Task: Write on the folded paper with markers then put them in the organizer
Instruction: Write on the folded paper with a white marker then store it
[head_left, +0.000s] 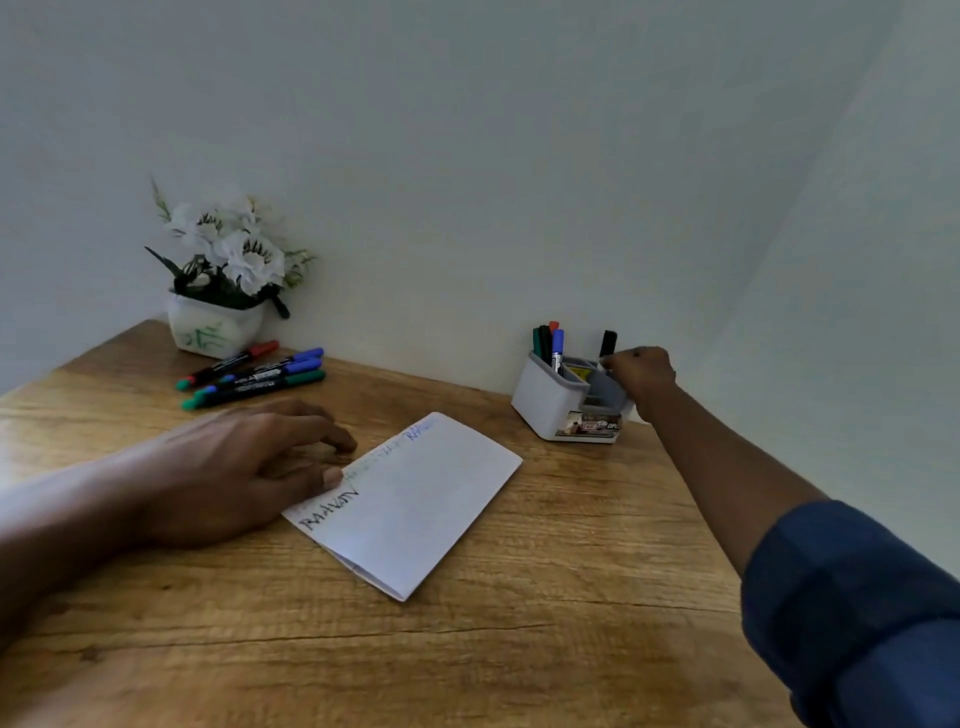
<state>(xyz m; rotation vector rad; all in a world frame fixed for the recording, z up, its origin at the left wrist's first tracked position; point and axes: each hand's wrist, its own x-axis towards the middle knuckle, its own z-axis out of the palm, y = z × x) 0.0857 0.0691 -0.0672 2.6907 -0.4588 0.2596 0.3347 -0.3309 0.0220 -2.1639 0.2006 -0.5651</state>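
One light black plastic marker (608, 340): right hand (644, 376) pinches it below the cap. Left hand (244, 467) lies flat, thumb on white folded paper (426, 499).

Wall (467, 208) stands just behind the organizer (545, 410): you get no way in from the back. Its left compartment is crowded with upright markers (546, 343). Your right hand (643, 376), gripping a black marker (608, 342), covers the right side. Bare table (561, 519) lies open between the organizer and the folded paper (421, 514), and along the near edge. Back left, loose markers (254, 374) lie just before the flower pot (213, 332). Your left hand (244, 467) rests flat, thumb on the paper's left edge.
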